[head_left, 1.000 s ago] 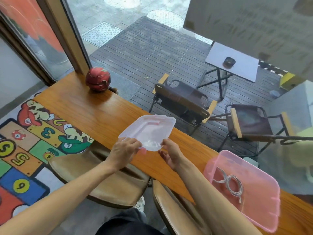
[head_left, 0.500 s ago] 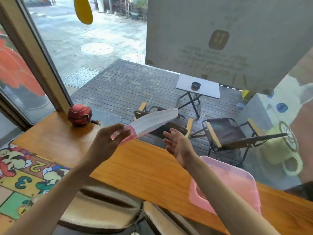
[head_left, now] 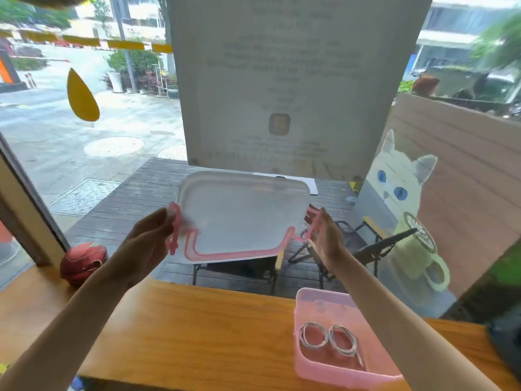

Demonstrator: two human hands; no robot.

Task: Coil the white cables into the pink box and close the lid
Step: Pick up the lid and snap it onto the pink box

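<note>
The wooden counter [head_left: 197,328] bears a pink box [head_left: 318,371] (open) and a red ball [head_left: 83,262].

The lid [head_left: 242,213] is frosted clear with pink clips. The box [head_left: 315,368] is pink, its coiled cables [head_left: 327,338] white. The bench [head_left: 197,328] is orange-brown wood.

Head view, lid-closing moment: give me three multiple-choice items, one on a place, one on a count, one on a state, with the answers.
1. Where is the lid?
A. Held in the air above the counter
B. Lying flat on the counter
C. Snapped onto the box

2. How many coils of white cables lie in the pink box?
A. One
B. Two
C. Four

3. What state is the pink box in?
A. Closed
B. Open, cables inside
C. Open and empty

Answers: 1 A, the left hand and right hand hold its pink clips well above the wooden counter. 2 B, two loops lie side by side. 3 B, no lid covers it and the coils show on its floor.
</note>
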